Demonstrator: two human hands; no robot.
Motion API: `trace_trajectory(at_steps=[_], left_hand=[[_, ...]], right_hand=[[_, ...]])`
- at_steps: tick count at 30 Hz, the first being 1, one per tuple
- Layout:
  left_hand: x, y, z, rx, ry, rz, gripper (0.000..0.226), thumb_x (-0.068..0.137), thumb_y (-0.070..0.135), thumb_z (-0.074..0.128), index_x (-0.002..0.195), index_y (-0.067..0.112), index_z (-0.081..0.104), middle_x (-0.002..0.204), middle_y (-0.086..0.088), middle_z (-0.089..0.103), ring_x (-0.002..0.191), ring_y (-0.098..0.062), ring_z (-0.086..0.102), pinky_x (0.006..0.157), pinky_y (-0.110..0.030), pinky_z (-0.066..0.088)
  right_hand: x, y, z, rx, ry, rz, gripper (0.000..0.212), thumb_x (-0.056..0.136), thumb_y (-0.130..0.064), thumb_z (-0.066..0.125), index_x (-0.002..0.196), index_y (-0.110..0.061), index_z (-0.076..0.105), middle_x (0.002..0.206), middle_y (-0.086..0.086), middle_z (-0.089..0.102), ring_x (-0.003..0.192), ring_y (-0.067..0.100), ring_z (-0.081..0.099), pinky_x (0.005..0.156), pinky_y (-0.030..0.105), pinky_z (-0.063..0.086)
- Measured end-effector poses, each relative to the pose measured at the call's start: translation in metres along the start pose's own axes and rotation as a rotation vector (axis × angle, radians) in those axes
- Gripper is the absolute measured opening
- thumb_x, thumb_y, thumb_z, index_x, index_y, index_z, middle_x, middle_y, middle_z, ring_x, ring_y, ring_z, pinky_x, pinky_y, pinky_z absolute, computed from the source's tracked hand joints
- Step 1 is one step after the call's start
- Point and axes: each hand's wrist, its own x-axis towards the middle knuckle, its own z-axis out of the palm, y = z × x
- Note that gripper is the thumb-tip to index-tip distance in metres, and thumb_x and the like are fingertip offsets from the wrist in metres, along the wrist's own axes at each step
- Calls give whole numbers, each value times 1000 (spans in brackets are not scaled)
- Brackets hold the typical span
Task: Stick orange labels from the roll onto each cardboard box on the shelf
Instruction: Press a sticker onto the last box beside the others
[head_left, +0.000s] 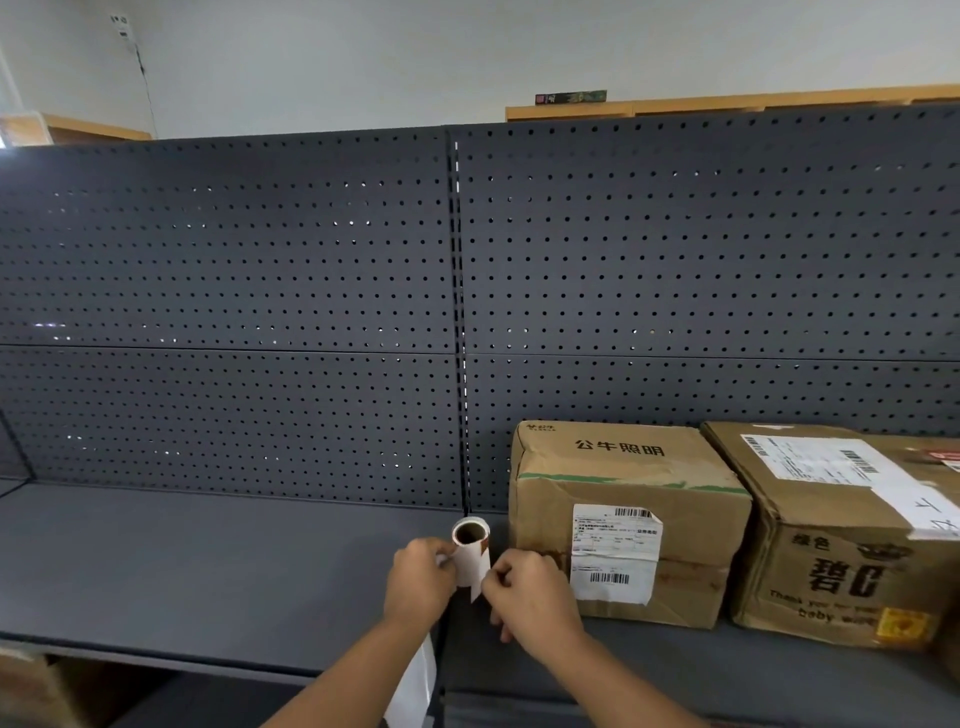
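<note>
Grey metal shelf (182, 561), bare along its left stretch, backed by a dark perforated panel (228, 249) with a slotted upright at the middle. Left hand (418, 579), raised over the shelf's front part near the centre: fingers curled round the side of the label roll (471, 553), gripping it. Label roll: white outer wrap, brown cardboard core facing the camera, a trace of orange at its right edge, held above the shelf just left of the first box. White backing strip (415, 680), hanging down below the hands past the shelf's front edge. Right hand (532, 597), just beside the roll on its right: fingers pinching the loose end of the roll's paper. First cardboard box (623, 519), crumpled, standing on the shelf against the panel, white shipping slip with barcodes on its front face. Second cardboard box (841, 545), touching or nearly touching the first on its right, white slips on top, a small orange label (903, 625) at its lower front corner.
</note>
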Motion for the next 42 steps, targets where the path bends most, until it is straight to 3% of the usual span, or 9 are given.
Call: trace_trajectory(at_steps=[4, 10, 17, 21, 25, 28, 33, 37, 42], left_hand=[[0, 3, -2, 30, -9, -37, 31, 99, 9, 58, 123, 17, 75, 119, -4, 75, 104, -21, 71, 83, -28, 58], [-11, 8, -13, 98, -40, -19, 21, 97, 16, 58, 113, 22, 70, 89, 7, 67, 79, -12, 63, 59, -23, 46], [-31, 16, -19, 67, 104, 164, 30, 90, 20, 67, 118, 24, 62, 117, 9, 60, 107, -19, 57, 87, -35, 51], [-47, 49, -30, -386, 101, 164, 11, 96, 20, 67, 99, 29, 61, 97, 11, 68, 93, -11, 64, 79, -26, 55], [-62, 77, -38, -757, -51, -19, 17, 101, 37, 63, 97, 20, 67, 88, 1, 75, 90, -23, 72, 89, -47, 59], [-73, 83, -39, -870, -65, -68, 29, 97, 45, 69, 97, 16, 69, 90, -5, 77, 92, -28, 74, 87, -47, 62], [-82, 76, -37, -884, 14, -122, 8, 92, 24, 74, 90, 18, 71, 88, -8, 77, 92, -33, 74, 83, -49, 62], [-88, 68, -46, -913, 60, -125, 5, 98, 11, 65, 95, 14, 68, 92, -13, 76, 86, -32, 73, 79, -50, 63], [-98, 76, -61, -971, -28, -40, 6, 101, 11, 63, 100, 7, 67, 95, -20, 73, 76, -20, 66, 73, -34, 56]], right_hand=[[-3, -1, -4, 7, -11, -31, 22, 99, -27, 55, 81, -20, 66, 64, 3, 73, 48, 14, 70, 57, 37, 62], [-15, 0, -13, 44, -14, -41, 21, 96, -30, 55, 81, -20, 65, 64, 4, 73, 48, 14, 70, 61, 42, 62], [-20, -3, -38, 152, 109, -39, 18, 93, -25, 60, 77, -18, 63, 61, 4, 71, 42, 17, 67, 54, 46, 59], [-17, -5, -47, 70, 228, -146, 18, 90, -30, 62, 74, -23, 60, 55, -2, 66, 44, 12, 62, 49, 38, 54], [-24, -8, -50, -88, 342, -330, 21, 87, -43, 55, 77, -25, 60, 55, -12, 57, 52, 12, 56, 50, 34, 44], [-34, -11, -47, -197, 339, -404, 20, 87, -46, 51, 86, -28, 59, 65, -8, 66, 60, 18, 63, 52, 38, 48], [-48, -19, -41, -242, 238, -420, 25, 90, -47, 54, 110, -33, 61, 93, -12, 74, 83, 15, 68, 63, 36, 53], [-54, -28, -47, 234, 60, -222, 14, 92, -43, 69, 94, -29, 70, 82, -10, 72, 75, 6, 66, 66, 24, 51], [-46, -29, -62, 696, 35, 20, 7, 97, -21, 71, 95, -14, 74, 76, 3, 71, 61, 23, 64, 51, 34, 49]])
